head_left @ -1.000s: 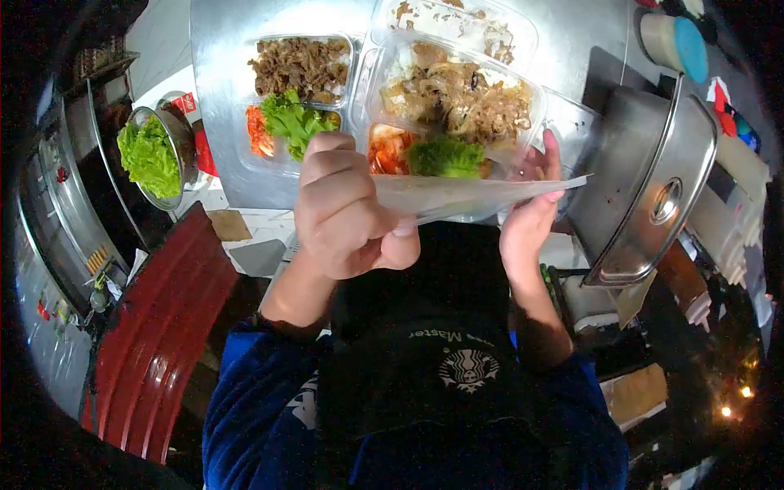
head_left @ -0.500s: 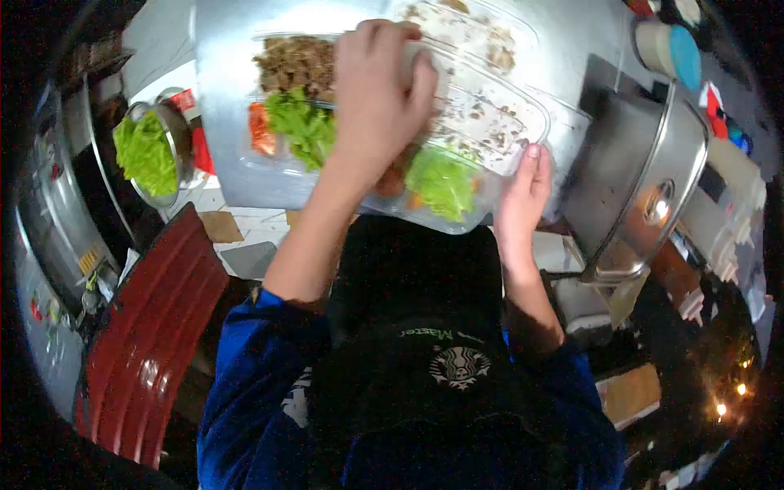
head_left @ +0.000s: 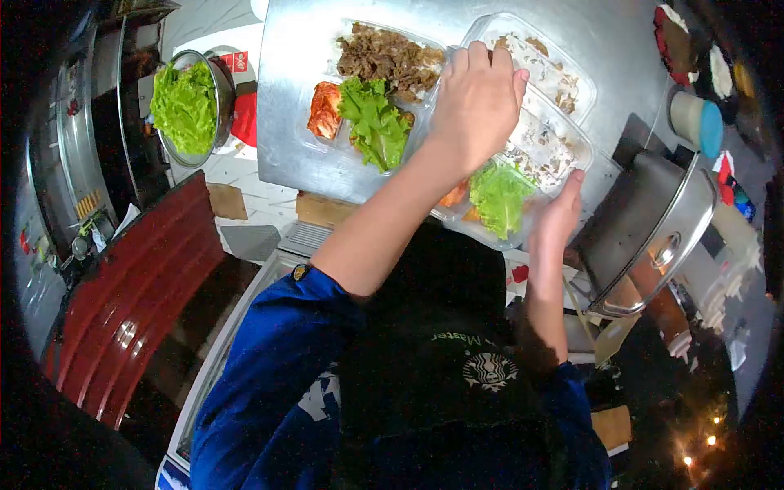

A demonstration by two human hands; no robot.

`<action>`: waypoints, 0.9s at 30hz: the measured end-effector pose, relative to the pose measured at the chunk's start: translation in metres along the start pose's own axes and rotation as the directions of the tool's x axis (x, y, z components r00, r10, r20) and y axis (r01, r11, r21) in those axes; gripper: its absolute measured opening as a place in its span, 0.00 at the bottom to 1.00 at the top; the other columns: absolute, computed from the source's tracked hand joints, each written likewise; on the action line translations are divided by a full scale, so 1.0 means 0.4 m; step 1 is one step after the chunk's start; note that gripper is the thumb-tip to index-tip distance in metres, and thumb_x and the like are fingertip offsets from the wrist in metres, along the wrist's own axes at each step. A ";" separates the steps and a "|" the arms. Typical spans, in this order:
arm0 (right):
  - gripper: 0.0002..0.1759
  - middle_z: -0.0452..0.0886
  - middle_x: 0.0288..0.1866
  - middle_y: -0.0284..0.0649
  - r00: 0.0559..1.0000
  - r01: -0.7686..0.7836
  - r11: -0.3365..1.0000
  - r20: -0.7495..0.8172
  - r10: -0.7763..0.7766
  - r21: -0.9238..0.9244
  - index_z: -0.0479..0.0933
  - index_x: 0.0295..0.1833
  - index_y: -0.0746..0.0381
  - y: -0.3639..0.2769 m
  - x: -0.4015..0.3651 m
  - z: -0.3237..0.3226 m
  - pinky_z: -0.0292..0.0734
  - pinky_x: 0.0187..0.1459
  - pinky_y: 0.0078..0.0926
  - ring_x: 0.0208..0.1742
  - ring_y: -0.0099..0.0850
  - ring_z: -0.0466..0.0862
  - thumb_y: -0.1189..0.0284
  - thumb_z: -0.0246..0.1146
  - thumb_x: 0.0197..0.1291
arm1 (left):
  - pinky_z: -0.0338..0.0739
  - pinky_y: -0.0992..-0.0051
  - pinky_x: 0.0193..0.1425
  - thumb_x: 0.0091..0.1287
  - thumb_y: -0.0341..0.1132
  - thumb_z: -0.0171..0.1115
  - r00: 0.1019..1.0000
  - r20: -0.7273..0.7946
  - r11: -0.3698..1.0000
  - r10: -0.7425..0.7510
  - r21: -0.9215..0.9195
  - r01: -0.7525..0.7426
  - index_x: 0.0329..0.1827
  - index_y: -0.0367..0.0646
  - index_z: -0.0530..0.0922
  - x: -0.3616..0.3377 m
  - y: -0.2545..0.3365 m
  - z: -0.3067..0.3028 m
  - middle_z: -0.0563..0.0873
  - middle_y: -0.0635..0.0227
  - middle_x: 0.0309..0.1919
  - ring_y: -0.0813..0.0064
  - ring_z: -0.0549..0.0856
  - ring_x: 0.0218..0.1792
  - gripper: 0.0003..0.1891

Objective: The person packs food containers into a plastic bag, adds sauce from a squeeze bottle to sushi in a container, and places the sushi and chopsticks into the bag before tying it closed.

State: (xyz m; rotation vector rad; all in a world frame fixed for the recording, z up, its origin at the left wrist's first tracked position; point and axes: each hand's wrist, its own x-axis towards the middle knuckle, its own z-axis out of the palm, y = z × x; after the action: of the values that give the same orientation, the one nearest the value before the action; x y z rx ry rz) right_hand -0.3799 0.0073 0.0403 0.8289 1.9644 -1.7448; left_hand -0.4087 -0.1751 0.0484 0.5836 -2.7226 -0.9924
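Note:
My left hand [head_left: 480, 106] is palm down over the upper left part of a clear container [head_left: 535, 196], its fingers curled; what they hold is hidden. In that container are white rice with dark flecks [head_left: 543, 155], green lettuce [head_left: 500, 200] and something orange-red, partly covered by my hand. With its thumb at the rim, my right hand [head_left: 559, 216] grips the container's lower right corner. To the left, another clear container holds browned meat [head_left: 384, 59], lettuce [head_left: 376, 122] and red kimchi [head_left: 325, 110]. A third one with flecked rice [head_left: 555, 73] lies beyond my hands.
The containers lie on a metal table [head_left: 286, 155]. A metal bowl of lettuce [head_left: 186, 106] stands at the left. On the right are a large steel container [head_left: 653, 237] and a blue-lidded tub [head_left: 694, 122]. A dark red ridged panel [head_left: 131, 302] is at the lower left.
The whole view has shifted, so the table, containers and both hands appear farther right. My left hand remains curled over the container, and my right hand still grips its corner.

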 end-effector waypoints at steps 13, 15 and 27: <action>0.33 0.83 0.50 0.46 0.989 0.135 0.987 0.075 -0.130 -0.081 0.76 0.54 0.75 -0.055 -0.029 -0.002 0.70 0.58 0.28 0.52 0.30 0.79 0.51 0.46 0.77 | 0.74 0.60 0.36 0.59 0.59 0.69 0.922 0.369 0.978 -0.120 -0.113 0.173 0.36 0.41 0.73 0.061 0.017 -0.129 0.80 0.52 0.22 0.58 0.79 0.25 0.27; 0.29 0.83 0.42 0.41 0.982 0.187 0.976 0.028 -0.185 -0.112 0.78 0.50 0.72 -0.058 -0.006 0.019 0.72 0.51 0.27 0.44 0.26 0.77 0.54 0.48 0.77 | 0.74 0.60 0.36 0.59 0.60 0.69 0.902 0.401 0.977 -0.161 -0.066 0.204 0.36 0.40 0.73 0.089 0.023 -0.126 0.80 0.51 0.20 0.57 0.81 0.27 0.29; 0.19 0.78 0.52 0.50 0.866 0.472 0.738 0.096 -0.491 -0.483 0.74 0.60 0.67 -0.046 -0.090 -0.141 0.74 0.53 0.33 0.51 0.39 0.79 0.68 0.61 0.68 | 0.78 0.58 0.47 0.61 0.58 0.66 0.956 0.292 0.997 0.038 -0.080 -0.015 0.44 0.35 0.81 0.241 -0.027 -0.021 0.86 0.44 0.33 0.46 0.85 0.39 0.29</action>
State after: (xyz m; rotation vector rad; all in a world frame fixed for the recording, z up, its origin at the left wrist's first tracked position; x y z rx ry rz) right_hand -0.3595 0.0556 0.0859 0.1724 2.6608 -1.3330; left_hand -0.4900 -0.2283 0.0515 0.4133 -2.9185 -1.2622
